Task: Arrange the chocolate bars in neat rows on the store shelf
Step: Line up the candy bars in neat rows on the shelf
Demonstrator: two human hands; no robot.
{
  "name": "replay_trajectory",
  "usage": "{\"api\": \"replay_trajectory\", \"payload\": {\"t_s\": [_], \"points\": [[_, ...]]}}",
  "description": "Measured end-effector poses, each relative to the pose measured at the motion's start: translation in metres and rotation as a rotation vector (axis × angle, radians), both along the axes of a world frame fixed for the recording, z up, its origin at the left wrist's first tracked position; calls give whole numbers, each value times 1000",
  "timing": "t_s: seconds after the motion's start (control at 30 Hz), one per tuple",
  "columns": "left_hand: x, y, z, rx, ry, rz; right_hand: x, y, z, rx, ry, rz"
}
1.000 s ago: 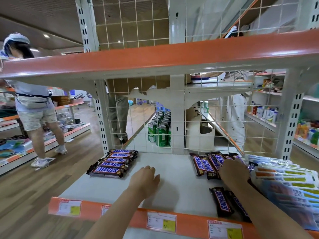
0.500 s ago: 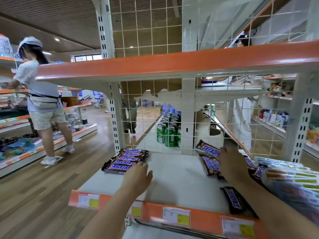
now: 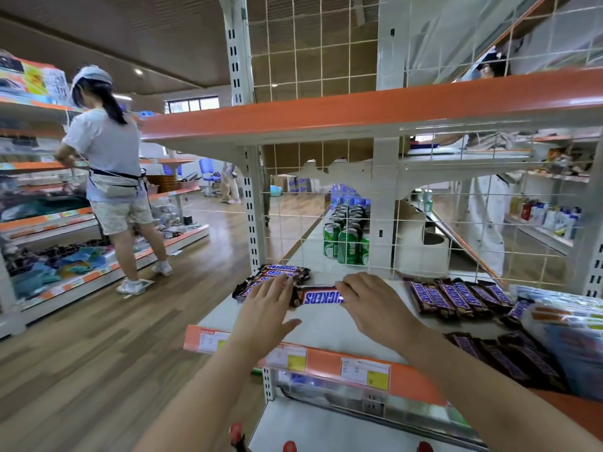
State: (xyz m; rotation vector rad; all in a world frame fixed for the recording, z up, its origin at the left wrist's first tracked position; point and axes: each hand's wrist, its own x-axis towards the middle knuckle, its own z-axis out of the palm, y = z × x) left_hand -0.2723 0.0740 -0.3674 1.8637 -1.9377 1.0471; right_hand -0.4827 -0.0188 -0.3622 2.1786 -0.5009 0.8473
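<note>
A brown Snickers bar point(image 3: 318, 295) lies crosswise on the white shelf point(image 3: 329, 324), and my right hand point(image 3: 375, 308) holds its right end with curled fingers. My left hand point(image 3: 266, 309) hovers flat, fingers straight, its fingertips over the near end of a stack of bars point(image 3: 277, 277) at the shelf's back left. A row of several bars point(image 3: 456, 296) lies side by side at the back right. More bars point(image 3: 509, 357) lie loosely at the front right.
Pale packaged goods point(image 3: 567, 327) fill the shelf's right side. A wire grid point(image 3: 326, 223) backs the shelf, green cans point(image 3: 346, 244) behind it. An orange-edged shelf point(image 3: 359, 115) hangs overhead. A person point(image 3: 111, 177) stands at the left aisle.
My right hand lifted one bar from the right group and carried it left beside the left stack. My left hand slid forward to the stack. The camera shifted left.
</note>
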Motion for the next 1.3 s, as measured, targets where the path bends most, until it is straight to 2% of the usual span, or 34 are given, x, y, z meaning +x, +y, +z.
{"api": "replay_trajectory", "payload": {"t_s": [0.3,0.43,0.47,0.53,0.7,0.77,0.8,0.93,1.1,1.2,1.3], "points": [[7,18,1,-93,1,-68,30,29,0,-3,-48,154],[10,20,1,-133,39,-33,30,28,4,100,-106,130],[10,20,1,-149,50,-27,27,28,6,176,-136,115],[12,21,3,-174,62,-3,21,30,12,452,-230,80],[16,23,3,-160,69,-8,15,32,30,1373,-689,181],[17,22,1,-147,59,-7,13,32,36,1725,-731,265],[17,21,-1,-149,48,-5,12,32,36,1822,-704,279],[14,16,-5,-145,24,6,14,33,30,1819,-551,254],[12,18,-7,-94,63,-32,18,34,26,1794,-554,244],[6,22,-4,-4,220,-20,20,34,26,1781,-607,260],[7,25,3,71,484,51,19,33,22,1787,-674,275]]}}
